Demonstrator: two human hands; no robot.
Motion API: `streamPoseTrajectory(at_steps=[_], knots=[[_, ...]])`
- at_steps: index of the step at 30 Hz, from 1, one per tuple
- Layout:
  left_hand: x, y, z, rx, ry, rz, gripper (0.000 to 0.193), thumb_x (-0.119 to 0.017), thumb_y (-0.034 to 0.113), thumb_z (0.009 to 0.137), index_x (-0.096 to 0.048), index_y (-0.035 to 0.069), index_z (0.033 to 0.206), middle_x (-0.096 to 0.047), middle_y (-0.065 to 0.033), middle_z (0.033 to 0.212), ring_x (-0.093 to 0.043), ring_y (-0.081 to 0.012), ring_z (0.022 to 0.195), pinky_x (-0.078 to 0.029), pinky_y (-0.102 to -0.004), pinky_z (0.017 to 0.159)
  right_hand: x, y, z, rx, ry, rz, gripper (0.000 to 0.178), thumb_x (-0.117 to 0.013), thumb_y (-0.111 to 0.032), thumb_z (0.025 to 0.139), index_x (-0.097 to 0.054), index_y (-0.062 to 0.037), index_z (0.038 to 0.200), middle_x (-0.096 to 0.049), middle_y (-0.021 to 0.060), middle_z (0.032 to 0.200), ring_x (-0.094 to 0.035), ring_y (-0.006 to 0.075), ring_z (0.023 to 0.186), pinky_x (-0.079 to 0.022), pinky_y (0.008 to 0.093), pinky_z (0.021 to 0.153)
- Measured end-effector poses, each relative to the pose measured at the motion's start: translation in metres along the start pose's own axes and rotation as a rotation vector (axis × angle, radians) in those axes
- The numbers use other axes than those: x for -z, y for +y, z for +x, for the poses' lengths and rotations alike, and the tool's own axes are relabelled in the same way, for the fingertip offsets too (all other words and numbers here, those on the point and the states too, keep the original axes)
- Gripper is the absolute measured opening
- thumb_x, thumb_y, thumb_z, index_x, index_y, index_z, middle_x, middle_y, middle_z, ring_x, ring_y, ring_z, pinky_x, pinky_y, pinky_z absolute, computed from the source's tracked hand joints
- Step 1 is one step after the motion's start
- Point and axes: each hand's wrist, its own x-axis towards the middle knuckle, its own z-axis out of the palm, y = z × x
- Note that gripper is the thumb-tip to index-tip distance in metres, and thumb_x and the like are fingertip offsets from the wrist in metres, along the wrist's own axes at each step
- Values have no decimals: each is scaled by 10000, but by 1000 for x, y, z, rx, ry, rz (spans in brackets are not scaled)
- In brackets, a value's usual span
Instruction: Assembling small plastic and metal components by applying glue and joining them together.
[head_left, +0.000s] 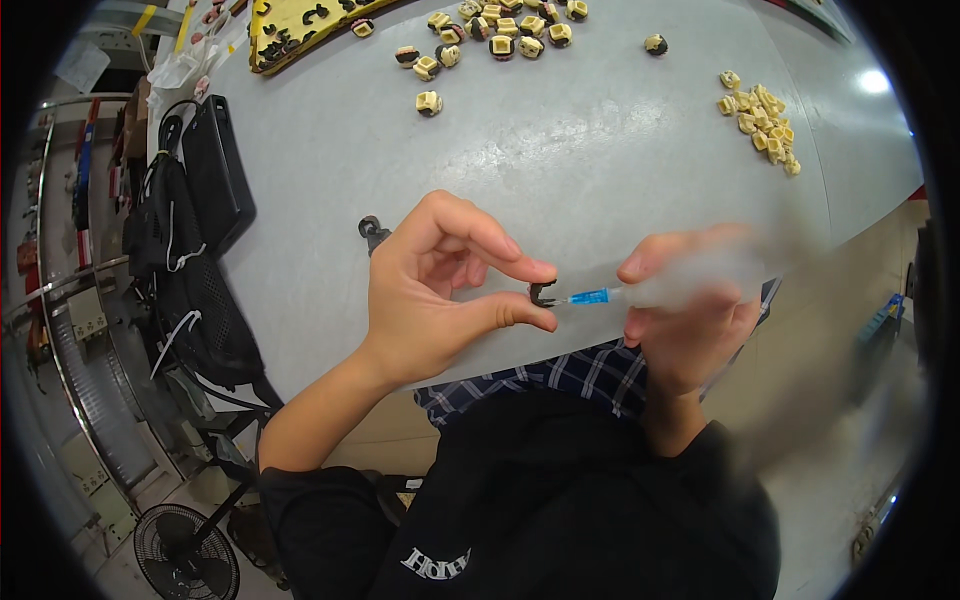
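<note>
My left hand [415,290] pinches a small dark C-shaped piece [541,295] between thumb and forefinger, above the front part of the grey table. Wrapped in my right hand [692,335] is a translucent whitish dispenser [690,280], its body smeared by blur. Its blue needle tip [590,297] points left, and the thin needle end reaches the open side of the dark piece. Whether needle and piece actually touch, I cannot tell. Behind my left wrist lies a small black object [373,232], partly hidden by the hand.
Cream-and-black blocky pieces [502,46] are grouped at the far side; a single one [429,103] sits nearer. To the right lies a pile of cream pieces [765,120]. A yellow tray [262,52] holds dark curved bits. Black cases [215,170] line the table's left edge.
</note>
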Motion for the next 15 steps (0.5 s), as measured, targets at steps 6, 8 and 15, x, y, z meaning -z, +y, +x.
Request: streamPoseTrajectory(at_steps=[6, 8, 15], knots=[[-1, 2, 0, 6, 4, 12, 516, -845, 21, 571, -454, 112, 895, -664, -54, 783, -434, -54, 657, -342, -185, 601, 0, 0, 1, 7, -4, -11, 398, -469, -387, 927, -333, -20, 1002, -627, 235, 769, -514, 104, 433, -433, 191, 405], [0, 2, 0, 3, -1, 19, 515, -845, 22, 572, -455, 112, 896, -663, -54, 783, -435, -54, 656, -342, -184, 599, 1, 1, 0, 9, -8, -14, 398, -468, -388, 927, -334, -20, 1000, -627, 234, 769, -513, 103, 432, -432, 192, 404], [1, -3, -1, -57, -14, 6, 446, -811, 21, 630, -480, 95, 918, -682, -61, 844, -505, -12, 678, -321, -173, 578, 5, -1, -1, 12, 32, -19, 403, -454, -394, 932, -332, -15, 991, -624, 232, 770, -495, 106, 419, -420, 196, 389]])
